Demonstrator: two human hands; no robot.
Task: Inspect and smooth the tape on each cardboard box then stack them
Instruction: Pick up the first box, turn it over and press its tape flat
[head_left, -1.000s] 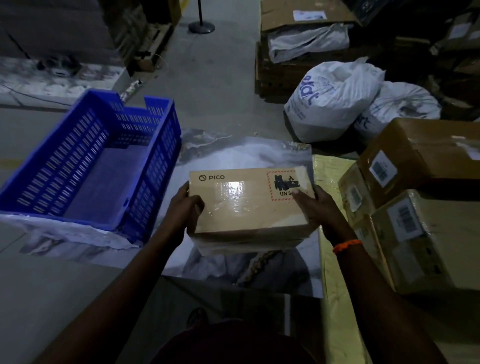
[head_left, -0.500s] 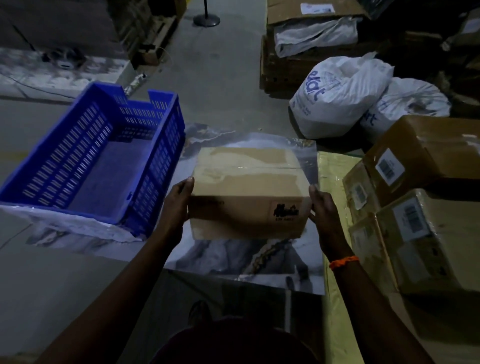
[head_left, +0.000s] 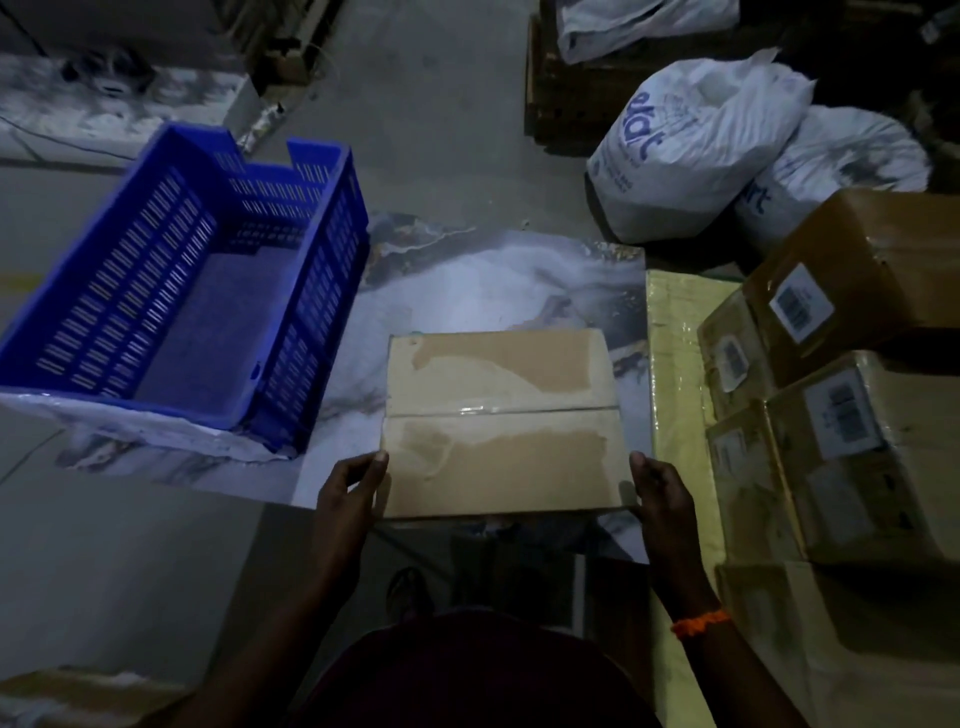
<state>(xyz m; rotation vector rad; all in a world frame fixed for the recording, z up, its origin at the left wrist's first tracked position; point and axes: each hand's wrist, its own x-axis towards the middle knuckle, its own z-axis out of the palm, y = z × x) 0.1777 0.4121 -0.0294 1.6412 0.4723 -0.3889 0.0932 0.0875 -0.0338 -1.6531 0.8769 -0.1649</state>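
Cardboard box (head_left: 498, 421): my left hand (head_left: 345, 493) and right hand (head_left: 660, 493) grip its side edges. Left of it stands a blue crate (head_left: 332, 291); beyond it, marbled sheet (head_left: 493, 280).

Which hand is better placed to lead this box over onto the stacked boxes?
Right, probably. The right hand grips the cardboard box at its near right corner, the side facing the stacked boxes; the left hand holds the opposite side, nearer the blue crate.
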